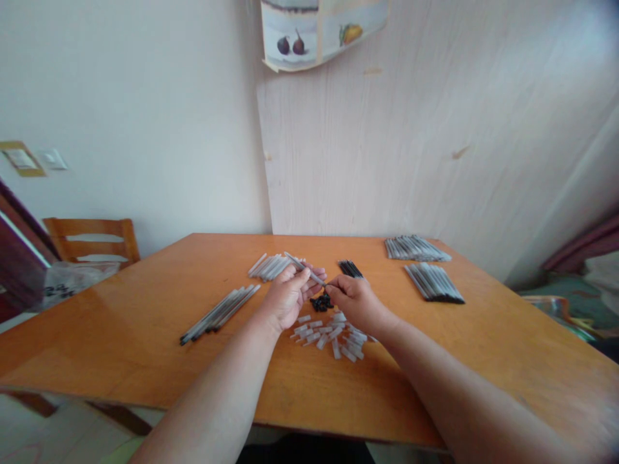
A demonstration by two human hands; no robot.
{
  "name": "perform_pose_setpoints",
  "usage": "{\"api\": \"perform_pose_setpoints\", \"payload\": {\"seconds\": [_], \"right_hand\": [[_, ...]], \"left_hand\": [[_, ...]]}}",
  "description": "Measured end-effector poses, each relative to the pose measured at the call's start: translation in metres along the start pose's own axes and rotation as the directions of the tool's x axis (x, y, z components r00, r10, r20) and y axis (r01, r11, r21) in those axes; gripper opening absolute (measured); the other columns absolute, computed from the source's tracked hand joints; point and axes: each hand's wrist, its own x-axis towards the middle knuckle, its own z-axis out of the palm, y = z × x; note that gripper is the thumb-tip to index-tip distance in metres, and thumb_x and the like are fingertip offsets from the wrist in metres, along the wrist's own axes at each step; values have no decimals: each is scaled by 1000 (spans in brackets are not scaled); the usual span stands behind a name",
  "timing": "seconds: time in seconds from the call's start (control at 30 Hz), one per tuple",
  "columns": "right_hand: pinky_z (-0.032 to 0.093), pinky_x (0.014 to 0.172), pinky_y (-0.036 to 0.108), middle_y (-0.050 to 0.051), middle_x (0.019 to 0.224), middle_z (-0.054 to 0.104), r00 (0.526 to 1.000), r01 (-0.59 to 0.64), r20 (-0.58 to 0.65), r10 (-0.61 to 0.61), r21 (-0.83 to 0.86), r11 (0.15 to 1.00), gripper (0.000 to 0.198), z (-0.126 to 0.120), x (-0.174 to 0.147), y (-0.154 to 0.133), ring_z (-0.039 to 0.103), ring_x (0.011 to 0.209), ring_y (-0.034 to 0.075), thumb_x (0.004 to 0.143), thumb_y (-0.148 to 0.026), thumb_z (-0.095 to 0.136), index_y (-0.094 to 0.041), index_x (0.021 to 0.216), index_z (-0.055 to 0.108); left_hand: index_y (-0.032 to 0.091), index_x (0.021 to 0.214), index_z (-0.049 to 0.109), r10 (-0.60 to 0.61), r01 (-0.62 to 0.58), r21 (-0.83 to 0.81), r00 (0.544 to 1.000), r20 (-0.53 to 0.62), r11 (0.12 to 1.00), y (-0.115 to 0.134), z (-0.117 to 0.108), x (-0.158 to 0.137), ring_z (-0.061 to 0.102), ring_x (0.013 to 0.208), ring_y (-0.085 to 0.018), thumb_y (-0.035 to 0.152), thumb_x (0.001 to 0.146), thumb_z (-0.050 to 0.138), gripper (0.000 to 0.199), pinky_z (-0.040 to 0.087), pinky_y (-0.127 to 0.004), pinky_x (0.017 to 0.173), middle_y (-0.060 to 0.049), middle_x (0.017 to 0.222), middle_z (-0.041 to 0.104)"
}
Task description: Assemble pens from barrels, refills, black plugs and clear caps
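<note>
A slim, translucent grey pen barrel (296,260) slants between my two hands above the table. My left hand (287,296) is closed on it, thumb on top and fingers beneath. At the barrel's lower end, my right hand (358,301) pinches with thumb and forefinger; something dark shows at the fingertips, too small to make out fully. Below the hands lies a heap of small black plugs (320,303). Closer to me, whitish translucent caps (333,336) are scattered. Behind my left hand rest clear empty tubes (271,267), and past my right hand lie thin black rods (350,269).
On the wooden table (232,380), a row of black-ended pens (220,314) lies at left. Two more groups, the nearer pens (434,283) and the farther pens (416,248), lie at right. A wooden chair (91,238) stands beyond the left edge; a wall closes off the back.
</note>
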Motion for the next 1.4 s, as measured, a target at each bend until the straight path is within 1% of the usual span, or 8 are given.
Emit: {"api": "perform_pose_setpoints", "payload": {"seconds": [0.3, 0.43, 0.57, 0.8, 0.97, 1.17, 1.33, 1.4], "right_hand": [[32, 55, 22, 0, 68, 59, 993, 59, -95, -68, -90, 994, 9, 5, 0, 3, 49, 60, 11, 83, -24, 56, -16, 81, 60], [31, 51, 22, -2, 63, 56, 997, 18, -74, -22, -56, 998, 17, 5, -1, 3, 46, 55, 10, 84, -32, 57, -16, 86, 62], [31, 52, 23, -1, 60, 54, 998, 55, -6, -55, -33, 998, 30, 3, -2, 2, 45, 55, 10, 93, -33, 44, -16, 73, 59], [32, 52, 22, -1, 65, 58, 996, -1, -88, -4, -50, 999, 19, 5, 0, 7, 48, 58, 11, 84, -35, 58, -17, 82, 60], [31, 53, 23, -1, 59, 55, 1000, 18, -8, -18, -78, 997, 31, 3, 0, 5, 46, 55, 11, 92, -37, 45, -17, 73, 59], [32, 53, 22, -1, 67, 59, 996, -5, -91, 0, -51, 999, 22, 5, 0, 9, 49, 59, 11, 84, -38, 58, -17, 84, 60], [32, 53, 23, -1, 61, 56, 1000, 14, 8, -14, -63, 998, 31, 4, 0, 7, 47, 56, 11, 92, -37, 44, -17, 74, 61], [33, 55, 23, -1, 63, 58, 1000, 19, -17, -21, -72, 997, 25, 4, 0, 7, 49, 58, 11, 89, -34, 49, -17, 76, 61]], "left_hand": [[16, 90, 54, -1, 2, 16, 996, -88, 1000, -1, 2, 1, 70, 84, -17, 25, 81, 68, 19, 53, -29, 77, -7, 88, 72], [16, 89, 54, 7, -7, 4, 996, -92, 1000, -2, 1, 2, 70, 85, -17, 24, 81, 68, 19, 54, -29, 78, -7, 88, 72], [16, 88, 53, 6, -5, 3, 996, -94, 1000, -2, 1, 2, 70, 84, -17, 24, 80, 69, 20, 54, -29, 77, -7, 88, 72], [16, 88, 55, 11, -7, 31, 993, -115, 999, -2, 3, 1, 70, 81, -16, 26, 79, 70, 21, 54, -28, 74, -7, 87, 72], [16, 88, 54, 13, -10, 25, 992, -123, 1000, -3, 3, 1, 70, 81, -16, 27, 78, 71, 22, 54, -28, 75, -7, 87, 72], [16, 88, 54, 13, -9, 31, 991, -133, 999, -3, 4, 0, 70, 81, -17, 28, 77, 72, 24, 54, -28, 73, -7, 86, 72], [16, 88, 54, 16, -11, 36, 991, -131, 999, -3, 3, 1, 70, 80, -16, 28, 77, 72, 24, 54, -28, 73, -6, 86, 71], [16, 88, 55, 19, -13, 47, 991, -134, 999, -3, 3, 2, 70, 80, -16, 28, 77, 72, 24, 54, -27, 72, -7, 86, 71]]}}
